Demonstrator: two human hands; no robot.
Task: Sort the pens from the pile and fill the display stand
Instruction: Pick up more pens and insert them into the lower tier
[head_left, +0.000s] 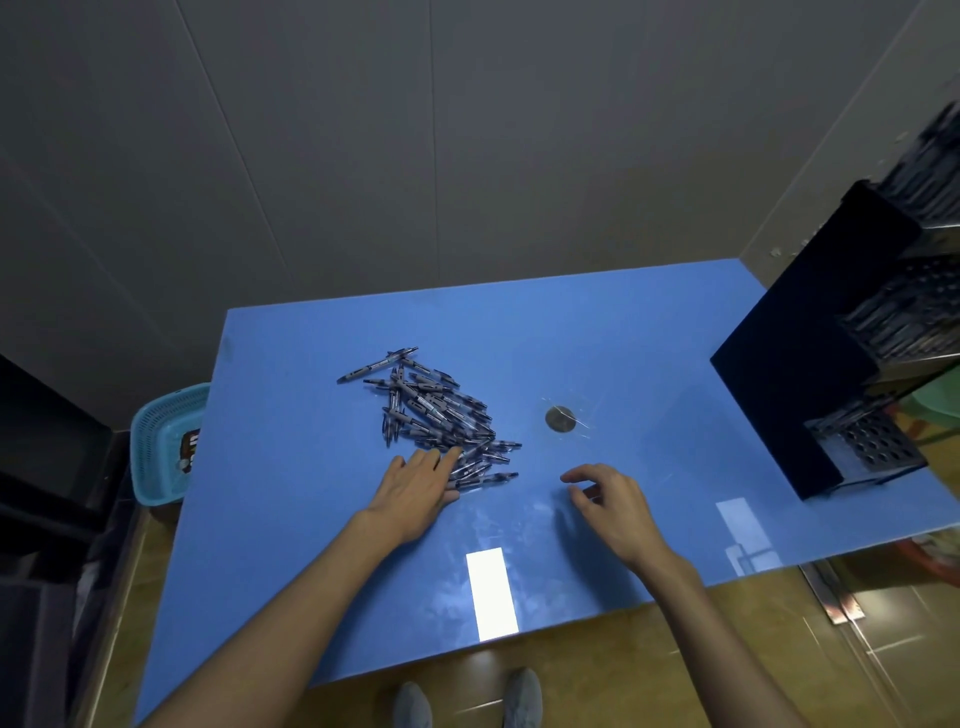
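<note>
A loose pile of pens (436, 415) lies near the middle of the blue desk (291, 467). The left hand (418, 486) lies flat with fingers spread, fingertips touching the pile's near edge, gripping nothing. The right hand (610, 499) hovers just above the desk beside the pile, fingers loosely curled and empty. The black display stand (810, 332) sits at the desk's right edge, well apart from the pile (its tiers already carry some pens). A blue basket (163, 441) stands off the left side
</note>
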